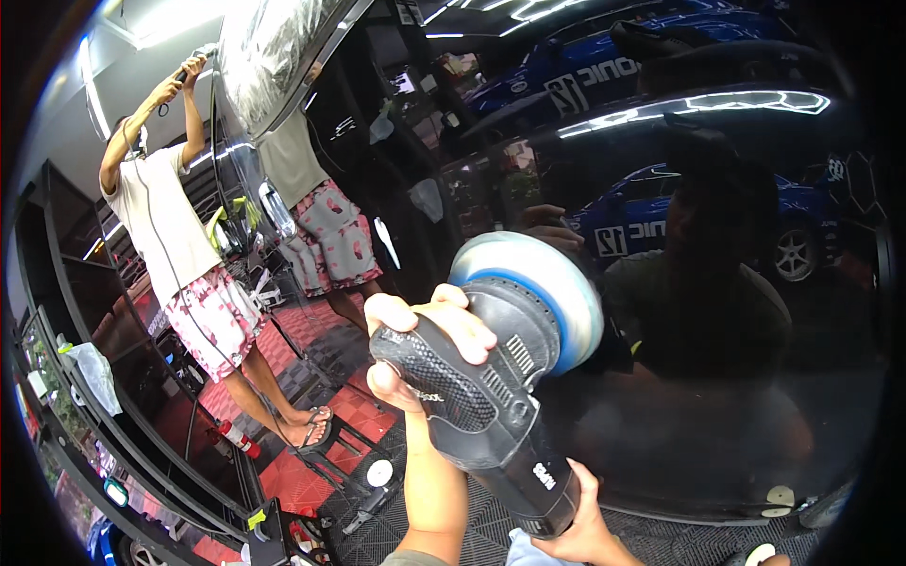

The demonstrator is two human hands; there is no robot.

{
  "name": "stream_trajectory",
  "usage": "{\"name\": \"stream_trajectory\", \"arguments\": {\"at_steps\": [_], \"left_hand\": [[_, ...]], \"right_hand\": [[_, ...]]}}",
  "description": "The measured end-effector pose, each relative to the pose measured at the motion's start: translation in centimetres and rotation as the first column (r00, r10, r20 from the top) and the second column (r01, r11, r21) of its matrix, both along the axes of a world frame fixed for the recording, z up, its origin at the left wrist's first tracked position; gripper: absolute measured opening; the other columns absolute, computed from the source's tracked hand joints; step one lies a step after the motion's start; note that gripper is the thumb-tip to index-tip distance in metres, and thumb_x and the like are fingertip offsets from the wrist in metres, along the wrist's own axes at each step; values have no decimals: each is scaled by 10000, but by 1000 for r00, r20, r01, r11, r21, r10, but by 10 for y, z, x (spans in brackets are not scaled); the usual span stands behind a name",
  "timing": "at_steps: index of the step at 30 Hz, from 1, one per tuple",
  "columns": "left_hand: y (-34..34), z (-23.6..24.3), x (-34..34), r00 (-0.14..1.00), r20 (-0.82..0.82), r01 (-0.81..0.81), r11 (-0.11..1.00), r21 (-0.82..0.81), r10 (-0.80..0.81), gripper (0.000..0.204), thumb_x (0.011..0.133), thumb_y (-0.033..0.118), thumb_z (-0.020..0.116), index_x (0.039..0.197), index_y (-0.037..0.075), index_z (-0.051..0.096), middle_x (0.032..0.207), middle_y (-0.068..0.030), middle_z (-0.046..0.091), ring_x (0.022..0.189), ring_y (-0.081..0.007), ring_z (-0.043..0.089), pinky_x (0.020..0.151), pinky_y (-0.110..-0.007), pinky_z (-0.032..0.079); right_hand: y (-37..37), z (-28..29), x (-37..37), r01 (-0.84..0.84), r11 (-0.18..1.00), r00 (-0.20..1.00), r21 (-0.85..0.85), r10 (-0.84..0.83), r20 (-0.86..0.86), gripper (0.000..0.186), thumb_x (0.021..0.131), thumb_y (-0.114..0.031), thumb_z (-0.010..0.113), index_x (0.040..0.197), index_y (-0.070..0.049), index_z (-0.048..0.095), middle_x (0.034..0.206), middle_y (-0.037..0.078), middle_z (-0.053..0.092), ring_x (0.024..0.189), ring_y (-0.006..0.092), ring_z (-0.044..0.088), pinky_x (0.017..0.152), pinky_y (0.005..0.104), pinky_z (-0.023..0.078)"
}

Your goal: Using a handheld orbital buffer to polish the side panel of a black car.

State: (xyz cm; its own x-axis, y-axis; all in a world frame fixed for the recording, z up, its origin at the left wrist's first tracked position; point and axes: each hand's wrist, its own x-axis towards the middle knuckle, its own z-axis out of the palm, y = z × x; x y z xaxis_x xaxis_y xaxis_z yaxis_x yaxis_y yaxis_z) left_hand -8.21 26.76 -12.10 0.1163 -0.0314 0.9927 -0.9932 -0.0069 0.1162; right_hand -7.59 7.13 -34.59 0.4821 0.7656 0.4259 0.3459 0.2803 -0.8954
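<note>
A black polisher [481,406] with a textured grip is in both my hands. My left hand [439,325] wraps over its head end, fingers across the top and thumb beneath. Farther down, my right hand [585,528] closes around the lower end of the body. The round white pad [552,274] on a blue backing faces the glossy black car panel [698,434]; its face looks smeared, and I cannot tell whether it presses on the paint. The panel mirrors a blue car, ceiling lights and a dark figure.
At the left, a person [170,217] stands on a black stool [340,439], arms raised with a corded tool [196,58]. Clear plastic sheeting [269,66] covers the vehicle's upper part. A second polisher [370,509] and a red fire extinguisher [238,439] are on the tiled floor [283,481].
</note>
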Motion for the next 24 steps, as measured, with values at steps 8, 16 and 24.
{"name": "stream_trajectory", "arguments": {"at_steps": [8, 16, 24], "left_hand": [[90, -11, -32, 998, 36, -44, 998, 34, 43, 369, 969, 431, 427, 1151, 111, 415, 726, -92, 628, 759, -248, 624, 909, -410, 342], [51, -20, -20, 997, 47, -54, 999, -1, 54, 376, 945, 416, 466, 1149, 103, 427, 698, -99, 609, 720, -253, 604, 930, -426, 341], [-110, 7, 40, 998, -9, -57, 991, 118, 59, 427, 928, 446, 481, 1129, 76, 410, 749, -177, 669, 704, -321, 658, 897, -404, 350]], "right_hand": [[71, 12, -22, -94, 990, 995, 105, 91, 34, 1003, 680, -58, 755, 1460, -60, 125, 1156, 280, 565, 1043, 386, 620, 909, 419, 484], [21, 20, -2, -153, 987, 988, -39, 152, -18, 1065, 658, -46, 772, 1467, -57, 80, 1247, 264, 522, 1146, 362, 569, 987, 415, 435], [-100, 8, 25, -14, 975, 986, 221, 51, -161, 1109, 610, 23, 789, 1480, -32, 105, 1413, 214, 348, 1320, 293, 388, 1085, 389, 325]]}}
